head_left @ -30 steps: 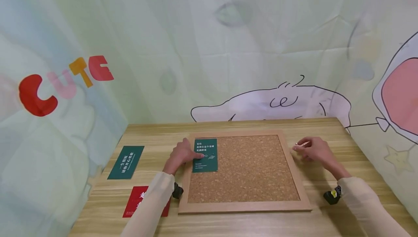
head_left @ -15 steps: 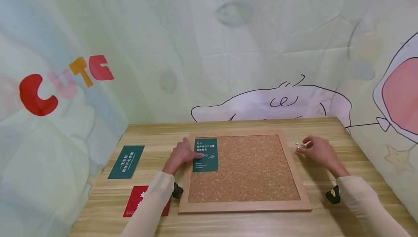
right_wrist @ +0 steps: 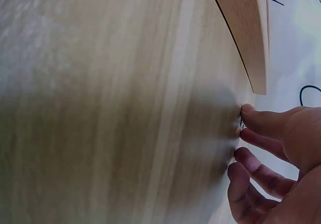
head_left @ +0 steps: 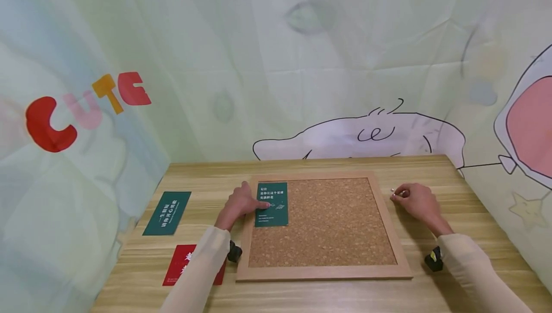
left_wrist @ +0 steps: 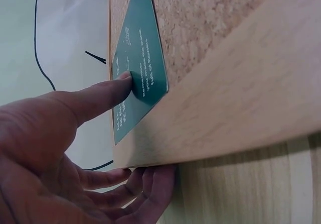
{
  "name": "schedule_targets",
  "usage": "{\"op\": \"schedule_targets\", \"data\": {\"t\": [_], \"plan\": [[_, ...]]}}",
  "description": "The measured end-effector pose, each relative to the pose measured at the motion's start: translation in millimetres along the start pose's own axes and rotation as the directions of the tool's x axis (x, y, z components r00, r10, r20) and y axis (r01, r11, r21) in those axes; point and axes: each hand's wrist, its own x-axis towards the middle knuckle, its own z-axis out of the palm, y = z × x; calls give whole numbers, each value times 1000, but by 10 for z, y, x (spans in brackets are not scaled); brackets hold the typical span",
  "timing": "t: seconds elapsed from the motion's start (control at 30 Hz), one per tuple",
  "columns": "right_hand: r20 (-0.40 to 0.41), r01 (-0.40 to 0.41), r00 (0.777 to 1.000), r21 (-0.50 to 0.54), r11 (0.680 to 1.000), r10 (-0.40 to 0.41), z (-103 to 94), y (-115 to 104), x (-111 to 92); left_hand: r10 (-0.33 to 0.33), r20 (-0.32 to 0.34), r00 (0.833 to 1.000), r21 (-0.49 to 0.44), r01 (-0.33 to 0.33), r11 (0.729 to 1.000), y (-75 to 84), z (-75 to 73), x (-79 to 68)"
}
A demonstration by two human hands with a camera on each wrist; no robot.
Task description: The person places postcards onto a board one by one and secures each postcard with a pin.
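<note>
My left hand (head_left: pixel 241 202) holds the left side of a wood-framed corkboard (head_left: pixel 336 226). Its thumb presses a green card (left_wrist: pixel 140 58) with white print onto the cork's upper left corner, while the other fingers curl against the frame's outer edge in the left wrist view. Right of the board, my right hand (head_left: pixel 417 202) is low over the table, thumb and index fingertips pinched together. Between those tips the right wrist view shows a small thin pin (right_wrist: pixel 242 123), mostly hidden. Tiny shiny pins (head_left: pixel 392 190) lie at the fingertips in the head view.
On the table (head_left: pixel 345 298), left of the board, lie another green card (head_left: pixel 167 213) and a red card (head_left: pixel 178 260) partly covered by the left sleeve. A printed cloth backdrop (head_left: pixel 207 63) hangs behind and at both sides of the table.
My right hand has shifted slightly over the small pins; its thumb and index finger parted half a second ago and have now come together. The left hand has stayed in place.
</note>
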Motion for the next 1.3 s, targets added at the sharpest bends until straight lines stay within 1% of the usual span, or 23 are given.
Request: {"op": "schedule_targets", "data": {"t": [0.2,0.37,0.57,0.77,0.97,1.17,1.3], "plan": [[-24,11,1000,2,1000,-11,22,4,9,4,-2,1000,-2,-4,1000,-8,0,-2],[-25,12,1000,3,1000,-12,27,15,23,6,-1,1000,-3,-6,1000,-16,4,5],[-19,33,999,-6,999,-33,48,1,33,6,2,1000,1,-6,1000,-14,10,4],[-34,59,998,-26,998,-60,55,-33,39,11,2,1000,-12,-11,1000,1,0,-25],[-58,78,995,-33,996,-79,22,-130,90,10,1,1000,-16,-10,1000,-1,-4,-31],[-76,107,991,-20,994,-108,-90,-275,201,7,5,1000,-14,-6,1000,6,-11,-32],[-92,137,986,-31,990,-139,-167,-371,284,5,8,1000,-17,-5,1000,12,-12,-35]]}}
